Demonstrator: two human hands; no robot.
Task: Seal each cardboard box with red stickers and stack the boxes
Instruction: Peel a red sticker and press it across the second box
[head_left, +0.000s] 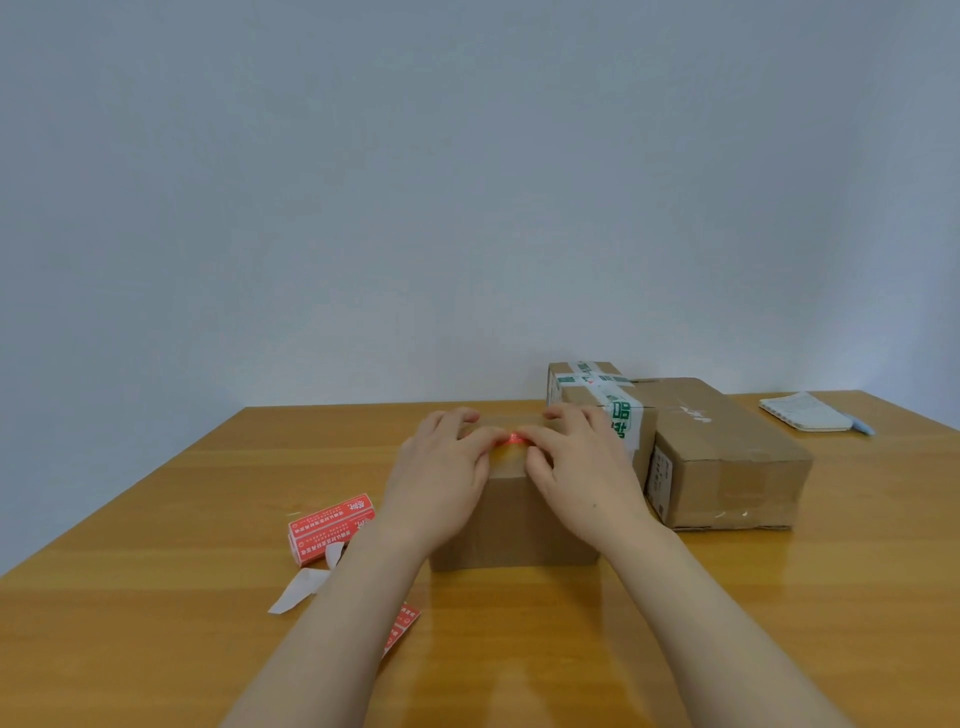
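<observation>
Through the head camera I see a wooden table (156, 519) against a plain pale wall (467, 156). At the middle of the table stands a small brown cardboard box (514, 525), its flaps down. Both of the person's bare hands lie on its top. The left hand (441, 462) and the right hand (576, 467) press down with fingers spread and nearly flat, gripping nothing. Between their fingertips a red sticker (511, 440) shows on the box's top, along the middle; most of it is covered.

At 8 o'clock from the box, on the table, lies a stack of red stickers (332, 527) with white print, and just beside it, nearer me, a curled white backing strip (298, 590). One more loose red sticker (402, 626) peeks out from under the left forearm at 7 o'clock.

At 1 o'clock, just behind the right hand, stands a taped box (597, 400) with white and green printed tape. Touching its right side, at 2 o'clock, is a larger brown box (727, 457). Farther out at 2 o'clock lie a white notebook (802, 410) and a blue pen (862, 426).
</observation>
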